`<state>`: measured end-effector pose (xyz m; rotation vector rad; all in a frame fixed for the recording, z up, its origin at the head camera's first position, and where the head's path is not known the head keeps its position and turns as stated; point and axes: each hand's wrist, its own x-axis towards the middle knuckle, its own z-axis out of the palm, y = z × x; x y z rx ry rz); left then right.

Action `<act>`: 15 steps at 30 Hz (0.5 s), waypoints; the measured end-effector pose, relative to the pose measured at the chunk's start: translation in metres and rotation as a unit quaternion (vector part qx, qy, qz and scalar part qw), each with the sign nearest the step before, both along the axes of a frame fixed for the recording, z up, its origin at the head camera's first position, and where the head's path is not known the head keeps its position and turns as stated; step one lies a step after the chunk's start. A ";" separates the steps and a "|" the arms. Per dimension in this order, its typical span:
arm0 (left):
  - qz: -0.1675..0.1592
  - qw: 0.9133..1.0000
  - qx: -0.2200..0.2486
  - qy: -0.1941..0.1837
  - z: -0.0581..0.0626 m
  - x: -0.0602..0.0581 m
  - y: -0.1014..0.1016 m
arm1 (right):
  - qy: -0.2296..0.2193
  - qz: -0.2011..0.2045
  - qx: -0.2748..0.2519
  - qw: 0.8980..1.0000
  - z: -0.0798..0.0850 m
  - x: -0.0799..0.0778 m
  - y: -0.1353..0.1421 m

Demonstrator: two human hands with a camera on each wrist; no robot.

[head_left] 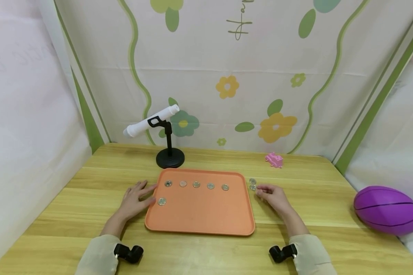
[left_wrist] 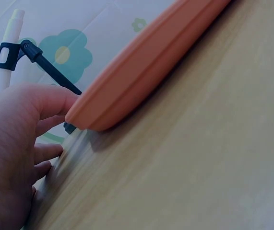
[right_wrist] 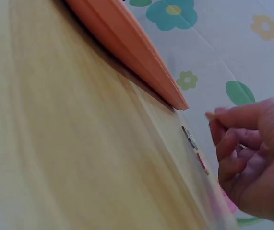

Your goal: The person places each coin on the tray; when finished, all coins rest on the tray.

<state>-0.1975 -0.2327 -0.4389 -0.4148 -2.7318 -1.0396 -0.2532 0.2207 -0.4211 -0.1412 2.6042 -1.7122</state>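
An orange tray [head_left: 199, 217] lies on the table, with several coins in a row along its far side and one coin [head_left: 161, 201] beneath the row's left end. My left hand [head_left: 134, 200] is at the tray's left side, fingers spread, thumb and forefinger touching the rim [left_wrist: 86, 108]. Past the right rim, two coins lie on the table, a far coin [head_left: 252, 181] and a near coin [head_left: 252, 187]. My right hand [head_left: 274, 196] is just right of them, thumb and forefinger close together. In the right wrist view its other fingers [right_wrist: 230, 167] curl loosely, and no held thing shows.
Behind the tray a white microphone [head_left: 151, 121] rests in a black stand [head_left: 170, 157]. A small pink toy [head_left: 274, 160] sits at the back right. At the right edge lies a purple ball [head_left: 387, 210]. A flowered cloth [head_left: 192, 57] hangs behind the wooden table [head_left: 206, 254].
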 end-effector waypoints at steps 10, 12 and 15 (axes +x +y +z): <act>0.001 1.000 0.000 0.001 -0.001 0.000 0.000 | 0.025 0.023 -0.118 0.992 -0.015 -0.035 -0.019; 0.000 1.000 0.002 0.000 -0.001 0.000 0.000 | 0.033 0.029 -0.123 0.991 -0.011 -0.036 -0.031; 0.000 1.000 0.004 -0.001 0.000 0.000 0.000 | 0.032 0.039 -0.106 0.993 0.016 -0.020 -0.058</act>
